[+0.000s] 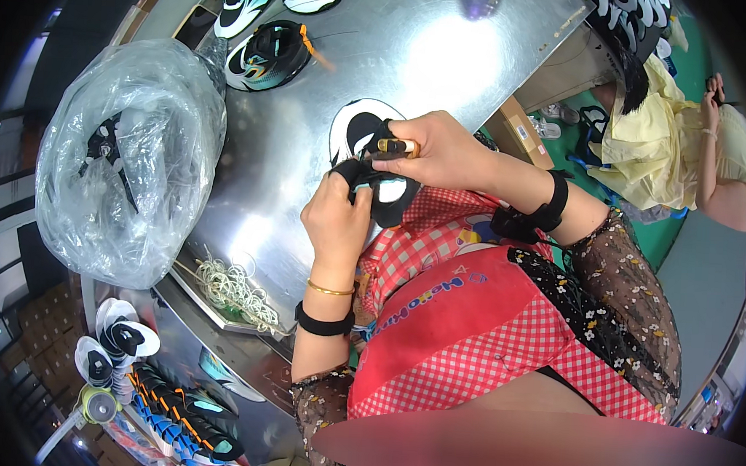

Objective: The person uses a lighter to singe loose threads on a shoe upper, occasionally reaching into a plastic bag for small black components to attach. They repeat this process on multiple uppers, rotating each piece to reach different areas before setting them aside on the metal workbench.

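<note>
While the left grip [337, 220] pinches a black-and-white shoe [388, 212], the right grip [445, 151] clamps a yellow-handled tool [399, 147].

Shiny metal tbl [357, 55], glossy plastic bag [170, 163], matt cardbd box [517, 135], matt fabric-look held shoe [388, 209]

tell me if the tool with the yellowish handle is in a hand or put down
In hand: the thumb and fingers of the right hand close on the tool.

Gold bangle [330, 291] behind L hand [338, 218], blk band [324, 322] farther back; blk strap [550, 210] behind R hand [449, 150]; sheer blk floral slvs [627, 288] beyond; red/wht check apron [445, 308]
</note>
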Motion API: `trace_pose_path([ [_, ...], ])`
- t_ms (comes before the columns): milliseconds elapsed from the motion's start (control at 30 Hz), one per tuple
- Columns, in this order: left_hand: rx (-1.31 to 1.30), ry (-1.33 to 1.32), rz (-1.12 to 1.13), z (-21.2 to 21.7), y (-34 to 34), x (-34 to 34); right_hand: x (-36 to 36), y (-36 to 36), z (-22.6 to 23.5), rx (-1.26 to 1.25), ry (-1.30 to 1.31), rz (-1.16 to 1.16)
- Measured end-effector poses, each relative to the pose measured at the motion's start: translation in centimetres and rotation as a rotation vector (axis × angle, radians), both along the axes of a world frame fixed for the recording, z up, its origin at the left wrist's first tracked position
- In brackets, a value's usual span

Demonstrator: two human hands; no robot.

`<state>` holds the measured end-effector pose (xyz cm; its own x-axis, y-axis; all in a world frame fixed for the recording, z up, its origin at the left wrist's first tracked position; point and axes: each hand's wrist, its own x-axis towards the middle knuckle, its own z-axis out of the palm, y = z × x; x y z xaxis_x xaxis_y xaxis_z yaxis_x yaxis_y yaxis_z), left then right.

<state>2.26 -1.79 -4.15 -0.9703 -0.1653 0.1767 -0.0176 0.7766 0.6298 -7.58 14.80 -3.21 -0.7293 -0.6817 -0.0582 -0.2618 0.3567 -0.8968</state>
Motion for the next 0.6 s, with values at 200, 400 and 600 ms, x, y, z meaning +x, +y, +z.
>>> trace_pose_path([
  [200,-0.245,0.433,-0.128,2.8,0.1,0.9,0.9,-1.2,2.3,-0.128,0.222,-0.039],
  [400,-0.219,0.276,-0.095,6.4,-1.2,2.0,2.0,-1.3,4.2,-0.208,0.593,0.138],
  [600,-0.292,0.52,0.231,8.7,-3.4,6.3,1.7,-4.8,5.2,-0.638,0.557,0.236],
])
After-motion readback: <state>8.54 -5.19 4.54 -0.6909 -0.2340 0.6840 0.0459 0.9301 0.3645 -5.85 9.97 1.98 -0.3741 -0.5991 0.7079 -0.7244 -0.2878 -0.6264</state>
